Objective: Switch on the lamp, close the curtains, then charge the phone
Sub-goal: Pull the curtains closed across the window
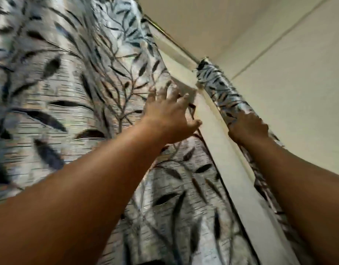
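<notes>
No text, label, brand, number or sign can be read anywhere here. The curtains carry only a printed pattern of dark leaves and branches, and the pale wall on the right is plain.

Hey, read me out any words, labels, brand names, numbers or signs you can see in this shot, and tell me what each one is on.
None: no writing, number or sign shows anywhere.
The spread curtain and the bunched curtain carry only a leaf print, blurred.
The wall, the left hand and the right hand bear no text.
</notes>
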